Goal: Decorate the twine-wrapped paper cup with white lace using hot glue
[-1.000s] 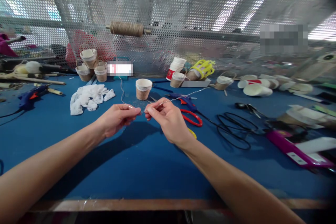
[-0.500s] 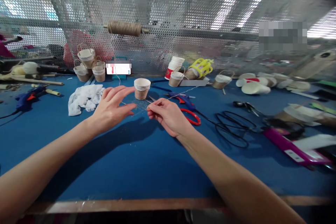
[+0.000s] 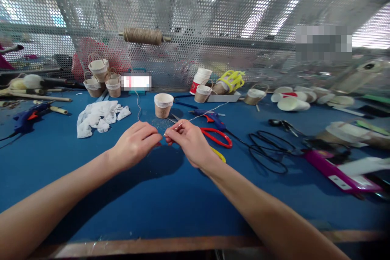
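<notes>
My right hand (image 3: 187,142) pinches a thin, light twine (image 3: 209,111), whose stiff-looking tail slants up and right from the fingers. Close against its fingertips, my left hand (image 3: 137,143) is closed, thumb and fingers together on the twine; its grip is partly hidden. Another length of string (image 3: 139,103) hangs from behind and goes out of sight at the left hand. Just beyond both hands stands a small twine-wrapped cup (image 3: 163,110) with a white rim. Scissors with red handles (image 3: 221,144) lie partly under my right hand, blades toward the cup.
A twine spool (image 3: 143,36) hangs on the mesh. Little handled buckets (image 3: 99,69) are stacked back left, near a white cloth (image 3: 97,118). Behind the scissors lies a blue glue gun (image 3: 215,119) with its black cable (image 3: 268,150). A purple tool (image 3: 338,172) rests at right.
My left hand has gone from open with fingers spread to closed, moving right and down to meet my right hand. My right hand has shifted slightly left and down with the twine.
</notes>
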Demonstrator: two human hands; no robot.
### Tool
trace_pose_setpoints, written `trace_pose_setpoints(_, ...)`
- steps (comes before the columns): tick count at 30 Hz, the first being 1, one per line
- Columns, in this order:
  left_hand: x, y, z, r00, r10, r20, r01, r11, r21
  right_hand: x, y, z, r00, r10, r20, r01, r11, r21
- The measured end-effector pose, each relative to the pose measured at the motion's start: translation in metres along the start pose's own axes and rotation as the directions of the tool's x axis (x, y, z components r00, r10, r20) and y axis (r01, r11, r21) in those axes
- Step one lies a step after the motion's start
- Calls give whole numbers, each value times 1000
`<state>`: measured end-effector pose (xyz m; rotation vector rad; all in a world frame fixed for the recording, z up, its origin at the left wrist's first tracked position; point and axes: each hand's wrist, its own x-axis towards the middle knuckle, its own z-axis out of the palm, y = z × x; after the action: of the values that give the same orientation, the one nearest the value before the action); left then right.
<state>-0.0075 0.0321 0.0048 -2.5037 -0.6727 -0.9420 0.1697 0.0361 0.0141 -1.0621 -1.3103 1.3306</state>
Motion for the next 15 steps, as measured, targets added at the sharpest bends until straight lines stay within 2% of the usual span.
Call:
trace_pose_setpoints(2, 1, 5, 2, 981, -193, 0, 191, 968, -163, -1, 3, 1, 994, -112, 8, 112, 991, -75)
trace_pose_setpoints(3, 2, 7, 2, 946, -324, 26, 318, 910, -267, -2, 4, 2, 988, -157, 13, 157, 981, -110)
trace_pose_setpoints(4, 4, 9, 3, 884, -461, 79, 454, 805, -381, -3, 5, 3, 982, -186, 16, 187, 973, -137)
trace_pose_setpoints(6, 7, 11, 4, 701, -666, 256, 663, 475, -579, -4, 4, 3, 975, -221, 17, 220, 959, -176)
trace_pose_setpoints(7, 8, 11, 5, 617, -707, 347, 705, 300, -643, -4, 4, 3, 973, -230, 14, 229, 955, -191)
trace_pose_setpoints(8, 9, 11, 5, 560, -715, 419, 711, 155, -686, -4, 3, 3, 972, -234, 10, 231, 952, -202)
trace_pose_setpoints(9, 9, 10, 6, 533, -706, 467, 701, 59, -711, -3, 2, 2, 973, -232, 6, 228, 951, -211)
trace_pose_setpoints(10, 9, 9, 6, 530, -696, 485, 693, 25, -721, -3, 2, 2, 975, -223, 3, 218, 952, -213)
trace_pose_setpoints(11, 9, 9, 5, 547, -689, 476, 694, 54, -718, -2, 1, 1, 977, -212, -4, 207, 956, -210)
trace_pose_setpoints(15, 7, 6, 1, 709, -637, 303, 657, 442, -610, 1, 0, -2, 981, -193, -18, 186, 964, -189)
